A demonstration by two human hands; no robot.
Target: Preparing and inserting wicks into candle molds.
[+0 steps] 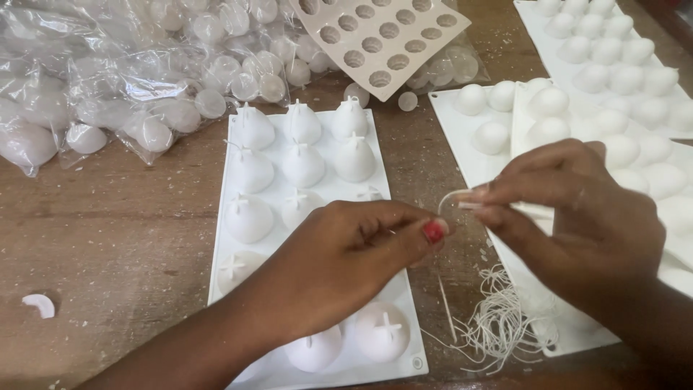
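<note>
Closest to the camera, the left hand reaches over a white silicone mould, its fingers pinched narrowly together near the tip of a thin white wick strand. Just beside it, the right hand pinches the other part of the same strand between thumb and forefinger, so both hands are closed on this one piece and hold it just above the table, between the mould and the trays to the right. Below the right hand lies a loose bundle of cut wicks on the wooden table, with one straight thin stick beside it.

The mould under the left hand carries rows of domed cavities, each topped with a small cross-shaped slit; the far rows look more pointed than the near ones, though whether a wick already passes through any of them cannot be told. By this reading, the threading work seems at an early to middle stage, with the bundle far from used up.

A small curved white scrap lies at the near left. Farther right, two white trays hold rounded white shapes. At the far edge sit clear plastic bags full of white rounded pieces, and a beige mould with round holes leans on them.
</note>
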